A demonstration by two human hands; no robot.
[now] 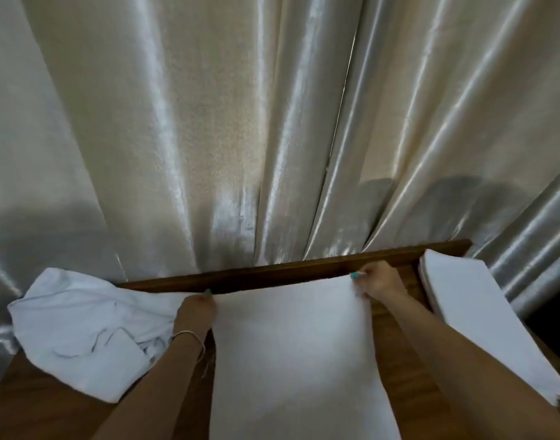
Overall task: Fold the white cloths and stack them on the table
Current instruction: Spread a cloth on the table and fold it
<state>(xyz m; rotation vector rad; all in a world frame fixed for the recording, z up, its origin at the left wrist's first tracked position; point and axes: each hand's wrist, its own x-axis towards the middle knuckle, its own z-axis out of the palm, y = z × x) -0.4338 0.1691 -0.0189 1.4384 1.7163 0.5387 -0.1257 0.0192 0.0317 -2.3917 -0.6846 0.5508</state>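
**Two hands on one white cloth**

Two far corners of the flat white cloth sheet (294,344) are pinched in my hands, the left hand (196,312) and right hand (378,282) each gripping one near the back edge of the dark wooden counter (43,404). A crumpled pile of white cloths (88,331) lies left; a neat stack of folded white cloths (472,315) sits right, before the shiny cream curtain (208,122).

Crumpled pile (91,331) left, stack (481,315) right.
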